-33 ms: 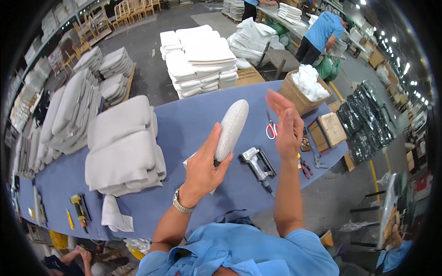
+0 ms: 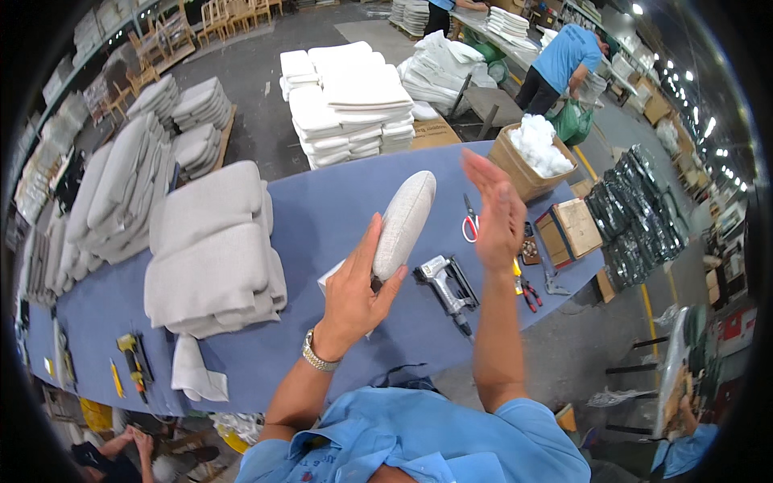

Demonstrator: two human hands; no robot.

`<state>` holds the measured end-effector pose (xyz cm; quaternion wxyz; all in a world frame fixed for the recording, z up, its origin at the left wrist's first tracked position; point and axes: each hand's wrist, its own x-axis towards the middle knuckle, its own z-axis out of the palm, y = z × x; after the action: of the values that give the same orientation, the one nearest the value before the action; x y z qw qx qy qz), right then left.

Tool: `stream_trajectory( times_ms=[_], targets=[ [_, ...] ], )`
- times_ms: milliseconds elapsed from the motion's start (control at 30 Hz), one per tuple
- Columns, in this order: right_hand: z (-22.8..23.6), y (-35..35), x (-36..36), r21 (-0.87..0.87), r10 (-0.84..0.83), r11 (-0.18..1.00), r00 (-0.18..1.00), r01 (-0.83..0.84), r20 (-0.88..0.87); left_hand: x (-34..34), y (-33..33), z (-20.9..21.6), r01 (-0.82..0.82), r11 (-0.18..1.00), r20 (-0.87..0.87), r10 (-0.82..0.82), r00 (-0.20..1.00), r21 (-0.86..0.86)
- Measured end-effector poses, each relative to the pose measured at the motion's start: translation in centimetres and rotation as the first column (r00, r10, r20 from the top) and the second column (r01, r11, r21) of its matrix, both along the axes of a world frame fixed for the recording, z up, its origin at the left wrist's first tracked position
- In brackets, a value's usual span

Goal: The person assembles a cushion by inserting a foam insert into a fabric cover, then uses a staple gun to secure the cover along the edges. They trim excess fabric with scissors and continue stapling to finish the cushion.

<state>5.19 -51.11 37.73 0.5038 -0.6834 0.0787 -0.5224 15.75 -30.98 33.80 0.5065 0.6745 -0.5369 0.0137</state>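
Observation:
A light grey fabric cushion (image 2: pixel 405 224) stands tilted on its edge above the blue-covered table. My left hand (image 2: pixel 354 282) grips its near end, thumb on one side and fingers on the other. To the cushion's right, apart from it, my right hand (image 2: pixel 497 217) is raised with nothing in it, fingers stretched out and palm toward the cushion. A silver staple gun (image 2: pixel 448 291) lies on the table between my forearms. Partly hidden by my left hand is a pale piece (image 2: pixel 328 278) whose kind I cannot make out.
Grey cushions (image 2: pixel 211 249) are stacked on the left, near a yellow-black tool (image 2: pixel 135 366) and folded cloth (image 2: pixel 197 374). On the right are red-handled scissors (image 2: pixel 470 225), pliers (image 2: pixel 527 294), a small carton (image 2: pixel 570 232) and a box of white stuffing (image 2: pixel 527 173). Another person (image 2: pixel 564 64) works beyond.
My right hand has shifted slightly left, toward the cushion. The whole view has moved a little, while my left hand keeps its hold.

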Motion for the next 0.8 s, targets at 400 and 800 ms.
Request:
stream_trajectory(
  times_ms=[400, 800],
  targets=[
    [-5.2, 4.2, 8.5, -0.291, -0.187, 0.947, 0.972, 0.139, -0.141, 2.9, 1.8, 3.6, 0.262, 0.953, -0.172, -0.236, 0.956, 0.149],
    [-2.1, 2.1, 10.6, 0.241, 0.176, 0.966, 0.927, -0.098, -0.332, 4.1, 1.5, 3.1, 0.342, 0.917, -0.137, -0.319, 0.938, 0.206]
  ],
)
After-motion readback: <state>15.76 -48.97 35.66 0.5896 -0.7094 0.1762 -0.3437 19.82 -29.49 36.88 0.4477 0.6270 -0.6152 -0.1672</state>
